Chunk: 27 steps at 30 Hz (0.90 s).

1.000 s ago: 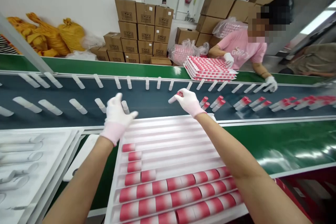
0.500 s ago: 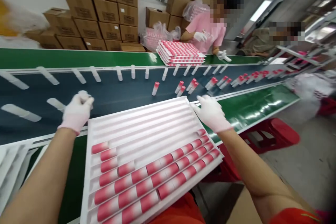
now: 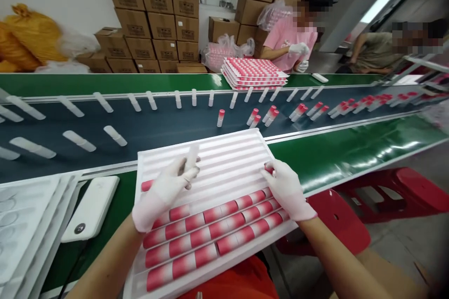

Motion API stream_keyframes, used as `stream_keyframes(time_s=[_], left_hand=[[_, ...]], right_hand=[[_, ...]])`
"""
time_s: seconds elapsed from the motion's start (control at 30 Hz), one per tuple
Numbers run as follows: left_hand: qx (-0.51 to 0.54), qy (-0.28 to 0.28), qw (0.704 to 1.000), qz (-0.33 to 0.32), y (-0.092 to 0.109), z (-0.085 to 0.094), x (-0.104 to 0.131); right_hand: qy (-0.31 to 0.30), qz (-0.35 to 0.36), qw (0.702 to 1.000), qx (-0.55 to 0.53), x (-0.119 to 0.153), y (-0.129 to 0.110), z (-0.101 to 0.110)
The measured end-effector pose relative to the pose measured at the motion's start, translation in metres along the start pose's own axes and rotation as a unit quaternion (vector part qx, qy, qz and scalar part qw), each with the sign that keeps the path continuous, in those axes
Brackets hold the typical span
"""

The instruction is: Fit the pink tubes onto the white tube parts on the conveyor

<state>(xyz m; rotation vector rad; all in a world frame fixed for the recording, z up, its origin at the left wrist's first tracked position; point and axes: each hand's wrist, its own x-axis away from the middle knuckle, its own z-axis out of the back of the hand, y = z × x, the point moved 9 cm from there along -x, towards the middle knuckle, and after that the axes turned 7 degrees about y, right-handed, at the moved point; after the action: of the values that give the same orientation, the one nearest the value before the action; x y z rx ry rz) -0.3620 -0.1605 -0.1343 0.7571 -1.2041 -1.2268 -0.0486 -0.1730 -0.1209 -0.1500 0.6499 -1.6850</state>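
My left hand (image 3: 168,189), in a white glove, is closed on a whitish tube (image 3: 192,156) held upright over the tray. At the right side of the ribbed white tray (image 3: 231,159), my gloved right hand (image 3: 286,189) pinches a red cap (image 3: 269,168), mostly hidden by the fingers. Rows of red-to-white caps (image 3: 201,222) lie in the tray's nearer grooves, while most of the farther grooves are bare. One more cap (image 3: 147,185) shows at the left, beside my left wrist. My left hand covers part of the caps beneath it.
Beyond the tray, a dark conveyor (image 3: 168,126) carries standing white tubes (image 3: 115,136) and red-capped tubes (image 3: 220,117). A white power bank (image 3: 93,208) and stacked trays (image 3: 31,229) lie at the left. A co-worker (image 3: 293,39) stands behind filled trays (image 3: 254,72). Red stools (image 3: 336,224) are at the right.
My left hand has come from the conveyor to above the tray, carrying a tube. My right hand has lowered from the tray's far corner onto a cap. The co-worker's hands have come together.
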Motion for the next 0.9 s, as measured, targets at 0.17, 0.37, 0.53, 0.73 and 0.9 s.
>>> stream_keyframes(time_s=[0.17,0.37,0.53,0.73,0.9], left_hand=[[0.091,-0.127,0.987,0.026,0.008,-0.026,0.024],[0.125,-0.185,0.974,0.024,0.022,-0.032,0.035],[0.092,-0.161,0.981,0.055,0.014,-0.023,0.033],[0.087,-0.236,0.962,0.110,0.006,-0.029,0.036],[-0.100,-0.014,0.994,-0.033,0.030,-0.016,0.012]], right_hand=[[0.002,-0.047,0.925,-0.377,-0.018,-0.081,0.004],[-0.159,-0.049,0.820,-0.548,-0.022,-0.159,-0.041],[-0.262,0.009,0.773,-0.577,-0.013,-0.172,-0.057],[-0.345,0.041,0.757,-0.553,-0.007,-0.181,-0.061],[-0.336,-0.017,0.783,-0.524,0.001,-0.187,-0.075]])
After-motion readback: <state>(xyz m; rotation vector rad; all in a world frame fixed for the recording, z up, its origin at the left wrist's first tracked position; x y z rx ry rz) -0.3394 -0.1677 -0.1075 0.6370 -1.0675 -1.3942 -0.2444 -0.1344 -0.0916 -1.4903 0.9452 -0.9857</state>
